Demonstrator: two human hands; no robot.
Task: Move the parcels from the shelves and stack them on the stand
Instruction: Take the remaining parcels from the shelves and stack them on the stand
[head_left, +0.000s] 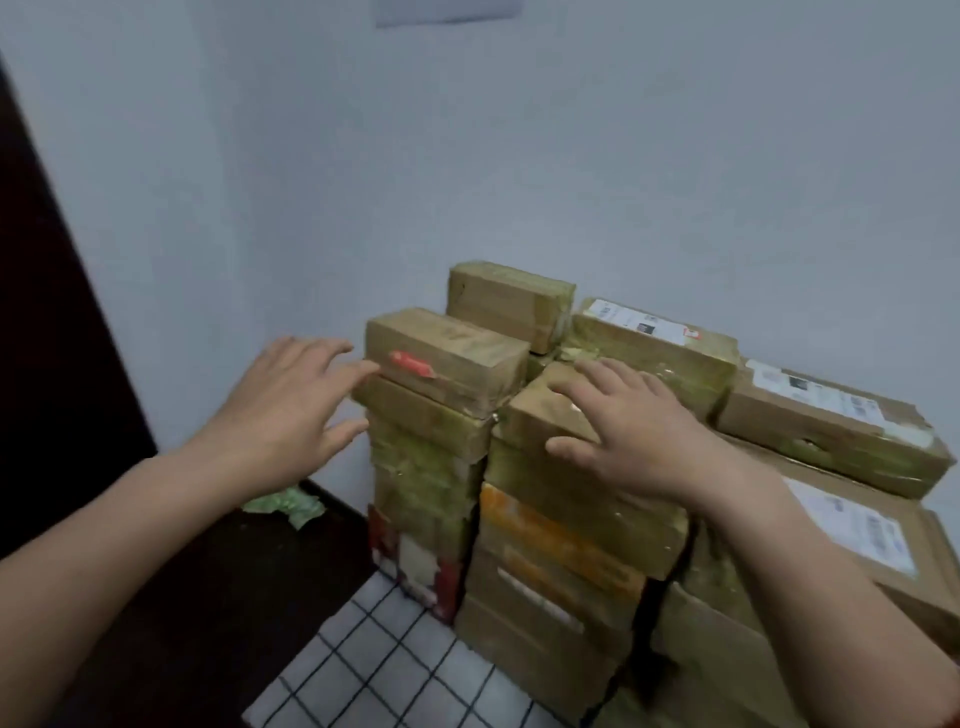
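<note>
Several brown cardboard parcels stand in tall stacks on a stand covered with a white, black-gridded cloth (395, 670). The top parcel of the left stack (457, 353) carries a red sticker. My left hand (291, 395) is spread, its fingertips touching that stack's left side. My right hand (628, 431) lies flat with straight fingers on the top parcel of the middle stack (540, 415). Another small parcel (509, 301) sits higher, behind these.
Larger labelled boxes (831, 421) are stacked to the right against the pale wall. A dark door or panel (52, 338) fills the left. On the dark floor lies a crumpled green scrap (291, 506).
</note>
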